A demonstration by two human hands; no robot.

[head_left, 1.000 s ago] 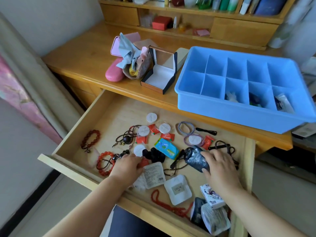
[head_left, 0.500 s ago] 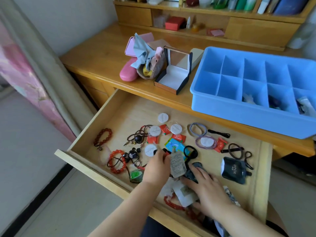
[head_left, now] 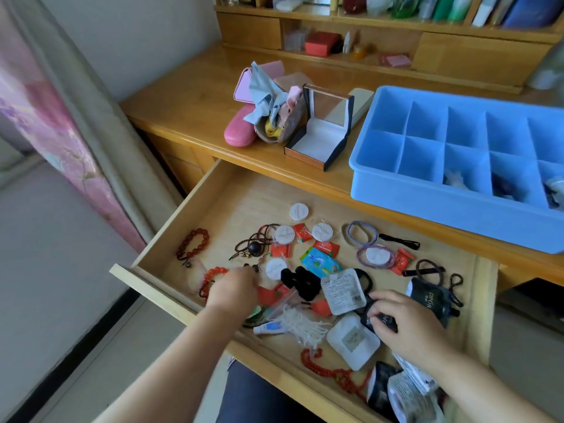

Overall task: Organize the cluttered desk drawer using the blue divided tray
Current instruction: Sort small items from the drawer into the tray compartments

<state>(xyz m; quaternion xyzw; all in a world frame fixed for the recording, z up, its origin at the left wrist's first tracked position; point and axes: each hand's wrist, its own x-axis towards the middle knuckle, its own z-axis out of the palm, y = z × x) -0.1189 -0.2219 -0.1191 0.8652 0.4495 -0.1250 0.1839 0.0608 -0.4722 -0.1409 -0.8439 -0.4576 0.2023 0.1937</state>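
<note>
The blue divided tray (head_left: 427,209) stands on the desk at right, with small items in three near-right compartments. Below it the open wooden drawer (head_left: 183,221) holds scattered bracelets, hair ties, round white packets and sachets. My left hand (head_left: 233,290) lies knuckles-up on the orange-red bead bracelet (head_left: 213,272) at the drawer's front left; its curled fingertips reach a dark bead strand, and its grip is hidden. My right hand (head_left: 406,326) pinches a small dark sachet (head_left: 383,320) at the front right, beside a larger black Dior pouch (head_left: 427,300).
A pink case (head_left: 241,132), a pouch stuffed with cloths (head_left: 274,117) and an open jewellery box (head_left: 320,138) sit on the desk left of the tray. A white sachet (head_left: 343,291), a black claw clip (head_left: 300,280) and a red necklace (head_left: 323,369) lie between my hands.
My left hand let go of the white sachet and moved left onto the red bracelet. My right hand shifted right and pinched the small dark sachet.
</note>
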